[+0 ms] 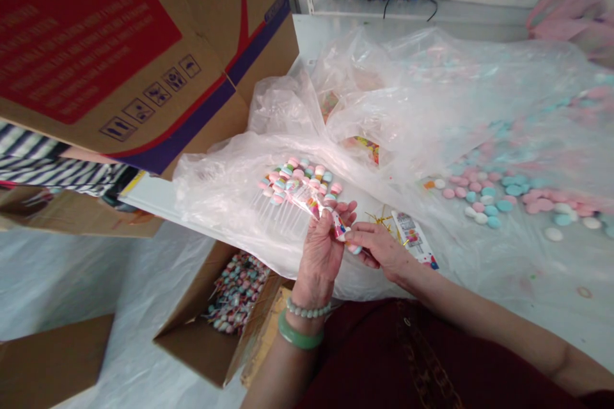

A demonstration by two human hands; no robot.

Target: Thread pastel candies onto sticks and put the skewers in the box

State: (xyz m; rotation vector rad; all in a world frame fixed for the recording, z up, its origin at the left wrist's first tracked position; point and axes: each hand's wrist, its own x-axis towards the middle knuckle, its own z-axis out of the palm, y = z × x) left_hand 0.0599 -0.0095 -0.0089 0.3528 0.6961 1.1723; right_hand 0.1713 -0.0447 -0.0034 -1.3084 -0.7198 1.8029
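My left hand [322,246], with a jade bangle and a beaded bracelet at the wrist, is closed around a small printed candy wrapper [313,203]. My right hand [378,244] meets it from the right, its fingers pinched at the wrapper's lower end, where blue and pink candy shows. Just beyond my left hand, candy lollipops [300,179] with pink, blue and white pieces lie in a bunch, their clear sticks [281,214] pointing toward me. Beside my right hand are gold twist ties [384,220] and a flat printed wrapper [415,239].
Loose pink, blue and white candies [489,195] lie at the right, partly under clear plastic sheeting [412,89]. A large carton [201,32] stands at the left. Below the table edge, an open box [192,339] holds many lollipops. Someone in striped clothing [52,160] is partly hidden behind the carton.
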